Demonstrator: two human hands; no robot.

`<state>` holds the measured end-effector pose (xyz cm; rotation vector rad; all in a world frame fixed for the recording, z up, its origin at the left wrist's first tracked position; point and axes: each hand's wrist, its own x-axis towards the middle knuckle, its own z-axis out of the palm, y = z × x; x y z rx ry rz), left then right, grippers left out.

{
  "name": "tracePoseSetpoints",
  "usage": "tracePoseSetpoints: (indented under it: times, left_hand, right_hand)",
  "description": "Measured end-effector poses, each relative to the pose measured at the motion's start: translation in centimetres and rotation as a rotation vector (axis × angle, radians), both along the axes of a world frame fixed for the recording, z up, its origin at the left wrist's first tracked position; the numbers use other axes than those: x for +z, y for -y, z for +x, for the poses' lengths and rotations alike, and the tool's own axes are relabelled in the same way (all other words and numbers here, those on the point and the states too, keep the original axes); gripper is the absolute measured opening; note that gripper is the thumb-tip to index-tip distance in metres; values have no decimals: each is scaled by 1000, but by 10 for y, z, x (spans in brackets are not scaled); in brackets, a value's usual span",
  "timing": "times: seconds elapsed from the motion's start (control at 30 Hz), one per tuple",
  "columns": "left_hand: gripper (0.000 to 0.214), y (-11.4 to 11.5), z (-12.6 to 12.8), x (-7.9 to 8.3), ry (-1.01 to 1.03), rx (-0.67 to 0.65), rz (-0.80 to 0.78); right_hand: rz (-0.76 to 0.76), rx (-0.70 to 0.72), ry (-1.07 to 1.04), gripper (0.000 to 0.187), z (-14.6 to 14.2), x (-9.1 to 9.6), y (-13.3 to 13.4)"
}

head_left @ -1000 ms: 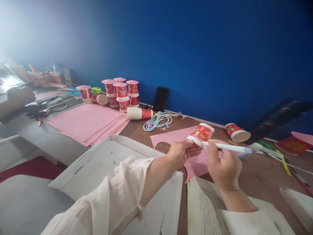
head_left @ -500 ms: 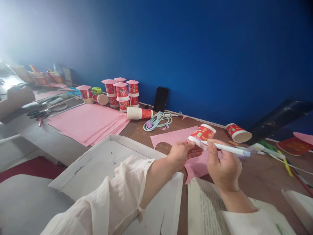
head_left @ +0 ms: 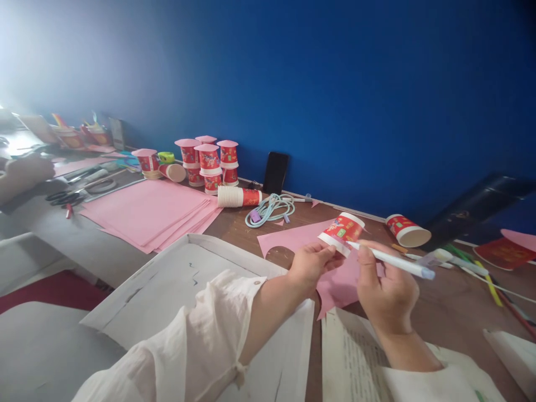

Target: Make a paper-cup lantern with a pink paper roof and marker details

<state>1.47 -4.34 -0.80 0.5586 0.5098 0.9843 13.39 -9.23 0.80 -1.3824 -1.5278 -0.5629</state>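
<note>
My left hand (head_left: 312, 263) is closed on a red printed paper cup (head_left: 342, 228), held on its side above the table with its white rim toward me. My right hand (head_left: 387, 290) grips a white pen (head_left: 391, 259) whose tip touches the cup's rim. Under both hands lies a cut sheet of pink paper (head_left: 330, 279) on the brown table (head_left: 444, 307). An open book (head_left: 352, 357) lies just below my right wrist.
A second cup (head_left: 407, 230) lies on its side at right, near green and yellow pens (head_left: 481, 271). A pink paper stack (head_left: 151, 209), a sleeve of cups (head_left: 238, 196), stacked pink-lidded cups (head_left: 209, 162), a cable (head_left: 270, 206), a phone (head_left: 275, 171) and scissors (head_left: 65, 195) lie left. Another person's hand (head_left: 25, 170) is far left.
The cup in my left hand has turned slightly and the pen tip has shifted along its rim. The person's hand at far left moved a little.
</note>
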Motion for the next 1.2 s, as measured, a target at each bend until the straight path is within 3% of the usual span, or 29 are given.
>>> tracePoseSetpoints:
  times: [0.73,1.2]
  left_hand:
    - [32,0,0,-4,6,1,24]
    - [25,0,1,-2,23,-3,0]
  right_hand:
    - [28,-68,-11,15,0,0,0]
    - [11,-32,33,12,3,-2,-3]
